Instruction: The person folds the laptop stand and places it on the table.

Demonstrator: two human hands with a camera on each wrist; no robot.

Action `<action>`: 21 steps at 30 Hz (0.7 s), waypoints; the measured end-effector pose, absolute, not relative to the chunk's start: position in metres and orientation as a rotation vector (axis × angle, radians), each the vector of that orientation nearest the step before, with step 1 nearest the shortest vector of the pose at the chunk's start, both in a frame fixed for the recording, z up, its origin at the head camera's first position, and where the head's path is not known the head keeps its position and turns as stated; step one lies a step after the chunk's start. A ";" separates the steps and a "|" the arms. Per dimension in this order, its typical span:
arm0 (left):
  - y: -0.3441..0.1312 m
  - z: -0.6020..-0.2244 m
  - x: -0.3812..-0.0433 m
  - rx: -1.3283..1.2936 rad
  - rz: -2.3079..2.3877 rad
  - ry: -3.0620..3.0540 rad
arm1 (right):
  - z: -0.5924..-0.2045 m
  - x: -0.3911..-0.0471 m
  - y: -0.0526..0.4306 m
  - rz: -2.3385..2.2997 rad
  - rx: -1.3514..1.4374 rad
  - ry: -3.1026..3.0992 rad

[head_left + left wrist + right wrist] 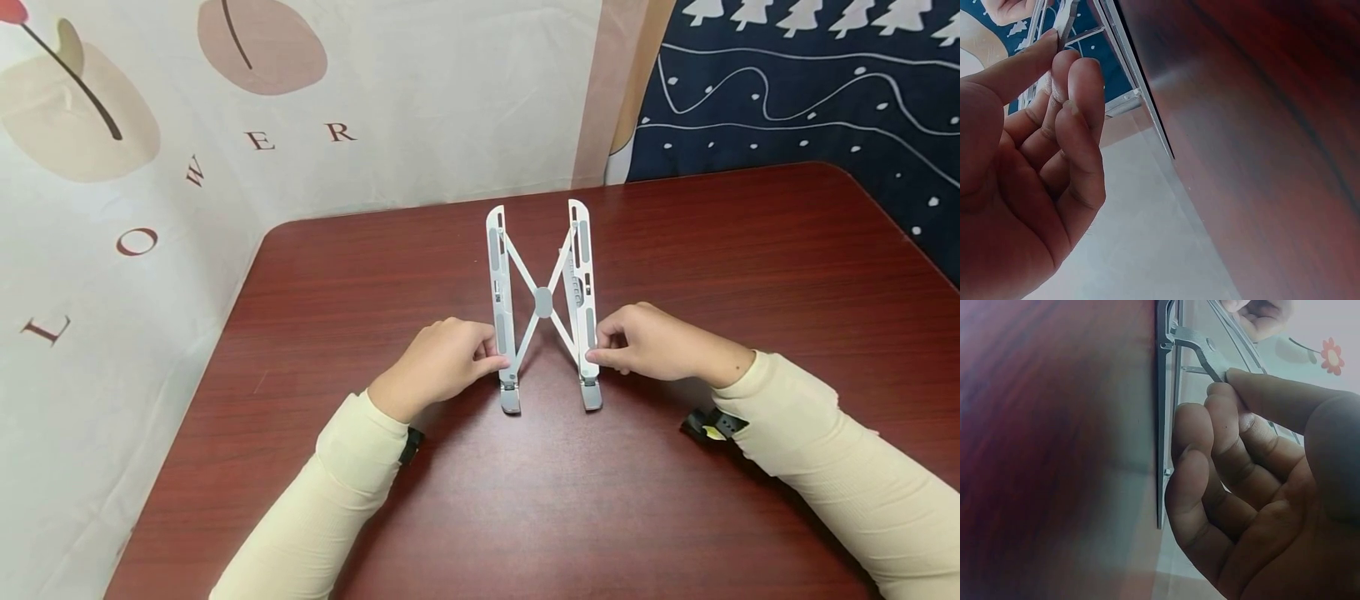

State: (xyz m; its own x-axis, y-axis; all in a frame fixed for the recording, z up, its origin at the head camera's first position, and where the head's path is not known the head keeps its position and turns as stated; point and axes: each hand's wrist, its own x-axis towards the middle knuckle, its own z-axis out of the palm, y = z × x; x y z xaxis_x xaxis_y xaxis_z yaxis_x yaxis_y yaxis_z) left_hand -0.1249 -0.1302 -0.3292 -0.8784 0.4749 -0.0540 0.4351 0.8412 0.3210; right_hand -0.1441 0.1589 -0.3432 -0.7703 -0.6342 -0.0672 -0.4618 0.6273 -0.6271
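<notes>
A silver folding laptop stand (543, 302) is spread on the table, its two side rails joined by an X-shaped brace with a grey oval hub. My left hand (447, 365) pinches the near part of the left rail between thumb and curled fingers. On the other side, my right hand (651, 343) pinches the right rail at about the same height. Hinged feet with upturned lips stick out at the near ends of both rails. Each wrist view shows thumb and forefinger closed on the stand's metal, in the left hand (1047, 150) and the right hand (1241, 462) alike.
The dark red wooden table (337, 275) has rounded far corners. Behind it hangs a white cloth (450, 100) with printed letters, and at the right a navy cloth (787, 92) with white trees. Black straps (716, 425) circle the wrists over pale sleeves.
</notes>
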 end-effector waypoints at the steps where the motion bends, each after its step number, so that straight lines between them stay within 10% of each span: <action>1: -0.130 -0.329 -0.125 0.716 0.456 2.887 | -0.343 -0.144 0.159 -0.876 -0.889 2.570; 21: -0.127 -0.329 -0.123 0.729 0.462 2.889 | -0.345 -0.141 0.156 -0.905 -0.898 2.562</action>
State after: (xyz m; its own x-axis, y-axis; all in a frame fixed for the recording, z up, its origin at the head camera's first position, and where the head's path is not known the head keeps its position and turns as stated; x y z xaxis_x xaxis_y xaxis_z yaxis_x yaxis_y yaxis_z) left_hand -0.1230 -0.1273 -0.3295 -0.8756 0.4808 -0.0465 0.4423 0.8367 0.3230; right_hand -0.1409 0.1556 -0.3454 -0.7681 -0.6382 -0.0521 -0.4638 0.6107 -0.6419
